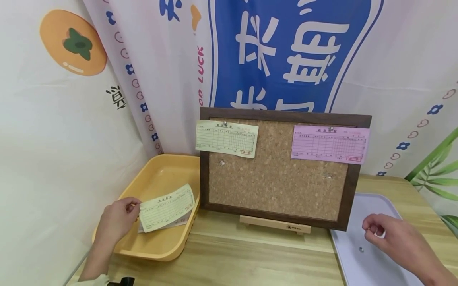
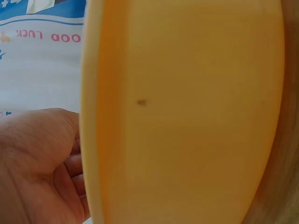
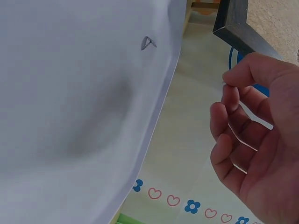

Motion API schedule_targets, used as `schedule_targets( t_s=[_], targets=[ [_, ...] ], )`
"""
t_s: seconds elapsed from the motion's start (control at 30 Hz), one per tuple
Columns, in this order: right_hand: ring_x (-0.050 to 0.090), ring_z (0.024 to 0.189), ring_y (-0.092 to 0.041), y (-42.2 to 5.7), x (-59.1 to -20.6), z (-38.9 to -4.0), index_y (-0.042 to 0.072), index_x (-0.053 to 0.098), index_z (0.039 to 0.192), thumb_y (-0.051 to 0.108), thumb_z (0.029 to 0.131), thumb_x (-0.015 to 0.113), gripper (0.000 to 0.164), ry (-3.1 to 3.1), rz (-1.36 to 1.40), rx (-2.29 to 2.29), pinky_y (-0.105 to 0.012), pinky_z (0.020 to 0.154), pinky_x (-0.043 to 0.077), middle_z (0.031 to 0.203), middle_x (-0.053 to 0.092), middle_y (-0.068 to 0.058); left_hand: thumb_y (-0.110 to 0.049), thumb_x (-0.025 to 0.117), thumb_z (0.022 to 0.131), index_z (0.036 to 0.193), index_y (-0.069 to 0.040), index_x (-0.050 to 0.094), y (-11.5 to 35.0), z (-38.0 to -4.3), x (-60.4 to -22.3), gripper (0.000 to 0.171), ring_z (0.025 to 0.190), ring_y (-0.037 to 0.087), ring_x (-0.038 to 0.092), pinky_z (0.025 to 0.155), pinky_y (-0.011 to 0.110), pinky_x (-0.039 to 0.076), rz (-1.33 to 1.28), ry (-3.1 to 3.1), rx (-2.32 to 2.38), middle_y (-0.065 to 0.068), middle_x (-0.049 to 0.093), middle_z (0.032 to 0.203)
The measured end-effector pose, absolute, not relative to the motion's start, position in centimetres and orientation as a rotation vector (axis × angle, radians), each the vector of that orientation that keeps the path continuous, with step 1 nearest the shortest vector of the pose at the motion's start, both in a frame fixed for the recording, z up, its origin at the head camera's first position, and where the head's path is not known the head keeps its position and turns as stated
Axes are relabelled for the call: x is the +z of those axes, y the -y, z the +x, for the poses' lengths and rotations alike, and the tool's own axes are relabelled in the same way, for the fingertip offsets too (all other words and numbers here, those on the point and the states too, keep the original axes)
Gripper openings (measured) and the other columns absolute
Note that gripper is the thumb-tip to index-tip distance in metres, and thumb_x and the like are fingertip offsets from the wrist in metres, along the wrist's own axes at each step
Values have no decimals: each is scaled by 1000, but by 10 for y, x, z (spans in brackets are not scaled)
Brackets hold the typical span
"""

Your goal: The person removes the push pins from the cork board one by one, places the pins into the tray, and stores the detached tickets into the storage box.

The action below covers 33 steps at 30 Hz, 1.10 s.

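Observation:
In the head view my left hand (image 1: pixel 119 218) pinches the left edge of a pale yellow receipt slip (image 1: pixel 166 208) over a yellow plastic basket (image 1: pixel 157 248). Other paper lies under that slip. Above the lavender tray (image 1: pixel 372 266), my right hand (image 1: pixel 400 242) has curled fingers; in the right wrist view its thumb and index fingertips meet on a tiny pale pin tip, mostly hidden. One small shiny pin (image 3: pixel 148 43) lies on the tray. A framed cork board (image 1: pixel 275 186) stands between the hands, with a yellow slip (image 1: pixel 227 139) pinned top left and a pink slip (image 1: pixel 329 145) top right.
Two more shiny pins, a left one (image 1: pixel 222 163) and a right one (image 1: pixel 327 175), sit lower on the cork. A small wooden stand (image 1: pixel 274 224) supports the board on the wood-grain table (image 1: pixel 250 258). Printed curtains (image 1: pixel 171 99) hang behind.

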State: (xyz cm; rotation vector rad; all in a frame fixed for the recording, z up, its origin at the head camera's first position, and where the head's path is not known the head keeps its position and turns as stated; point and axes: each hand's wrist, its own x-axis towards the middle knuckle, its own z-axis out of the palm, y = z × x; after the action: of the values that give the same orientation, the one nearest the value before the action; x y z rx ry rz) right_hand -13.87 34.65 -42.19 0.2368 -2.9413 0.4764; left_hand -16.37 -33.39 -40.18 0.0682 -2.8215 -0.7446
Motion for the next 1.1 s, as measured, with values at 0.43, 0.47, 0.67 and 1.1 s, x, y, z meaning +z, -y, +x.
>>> schedule_targets(
  t_s=[0.43, 0.47, 0.67, 1.1],
  targets=[
    [48, 67, -5, -345, -427, -146, 17, 68, 86, 8, 85, 76, 13, 3022, 273, 518, -26, 55, 41, 77, 60, 10, -12, 57, 98, 106, 3, 73, 334, -165, -407, 23, 53, 16, 48, 45, 31, 38, 11, 2885, -652, 0, 64, 77],
    [49, 67, -6, -345, -428, -146, 17, 68, 86, 8, 85, 76, 12, 3029, 272, 518, -26, 55, 41, 77, 60, 10, -13, 57, 99, 107, 2, 73, 334, -165, -408, 23, 53, 15, 48, 45, 31, 38, 9, 2887, -651, -1, 64, 77],
    [51, 70, -11, -343, -427, -147, 16, 69, 89, 10, 88, 74, 8, 3100, 240, 544, -28, 57, 42, 79, 61, 8, -18, 61, 101, 107, 0, 72, 330, -162, -409, 22, 49, 13, 47, 42, 29, 36, -29, 2866, -644, -3, 61, 73],
    [51, 71, -9, -332, -414, -144, 16, 71, 91, 13, 89, 73, 5, 3067, 277, 527, -27, 57, 43, 78, 59, 10, -25, 64, 101, 106, -7, 74, 307, -157, -383, 21, 58, 14, 53, 51, 35, 42, -66, 2826, -568, -4, 63, 73]
  ],
)
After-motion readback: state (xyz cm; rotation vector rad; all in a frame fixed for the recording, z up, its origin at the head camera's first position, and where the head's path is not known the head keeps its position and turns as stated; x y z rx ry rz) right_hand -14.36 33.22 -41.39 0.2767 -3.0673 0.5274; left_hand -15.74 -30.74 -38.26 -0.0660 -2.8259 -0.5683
